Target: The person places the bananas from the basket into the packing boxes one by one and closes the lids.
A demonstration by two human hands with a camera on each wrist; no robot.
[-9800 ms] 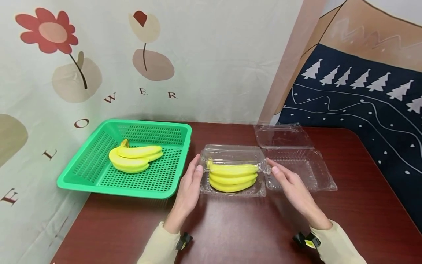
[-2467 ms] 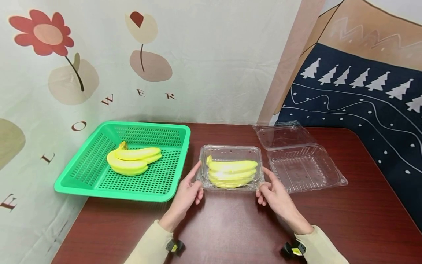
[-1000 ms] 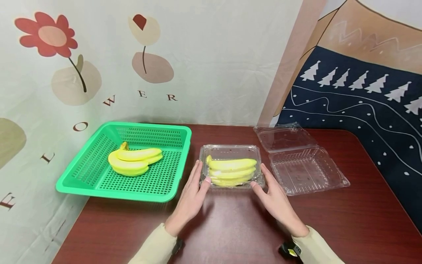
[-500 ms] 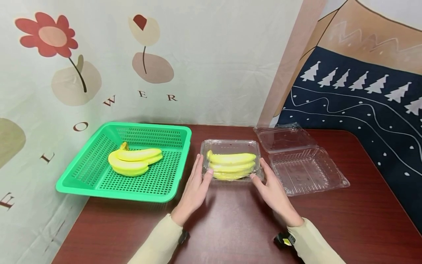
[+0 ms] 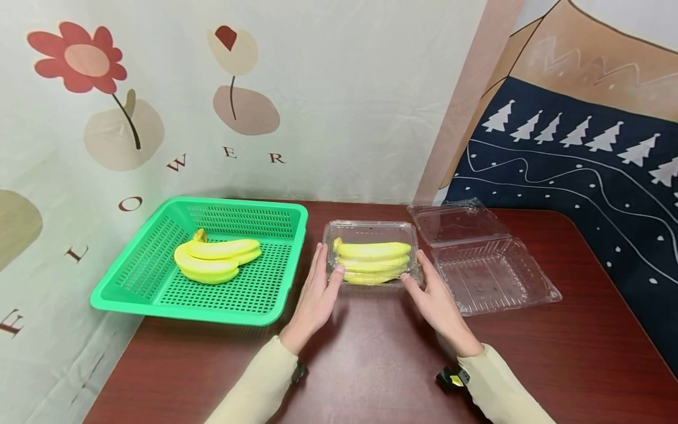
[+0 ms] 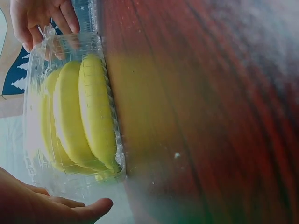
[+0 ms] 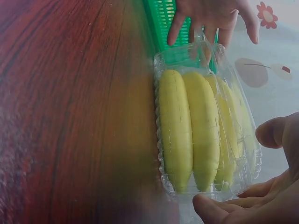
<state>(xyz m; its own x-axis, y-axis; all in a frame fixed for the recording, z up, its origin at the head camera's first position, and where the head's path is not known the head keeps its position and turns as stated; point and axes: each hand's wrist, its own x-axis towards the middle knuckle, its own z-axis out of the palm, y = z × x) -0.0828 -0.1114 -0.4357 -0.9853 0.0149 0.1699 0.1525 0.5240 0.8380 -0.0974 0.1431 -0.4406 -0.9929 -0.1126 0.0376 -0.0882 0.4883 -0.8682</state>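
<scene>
1. A clear plastic box (image 5: pixel 365 231) sits mid-desk, its see-through lid lying over a bunch of yellow bananas (image 5: pixel 373 252); their stem end points left, and light glints off the plastic.
2. The left hand (image 5: pixel 316 293) flanks the box's left side, its grip spread: fingers extended along the wall, thumb apart from them at the near corner.
3. The right hand (image 5: pixel 436 300) mirrors it on the right, grip likewise apart, fingers along the wall and thumb at the near edge. The box is between both hands, clamped in neither fist.
4. On the dark red-brown desk (image 5: pixel 371 365), a green basket (image 5: pixel 185 314) at left holds another banana bunch (image 5: pixel 212 259); at right stands an opened clear container (image 5: pixel 479 277).
5. Behind hang a pale flower-printed cloth (image 5: pixel 339 88) and a navy-and-tan one with white trees (image 5: pixel 572 171).
</scene>
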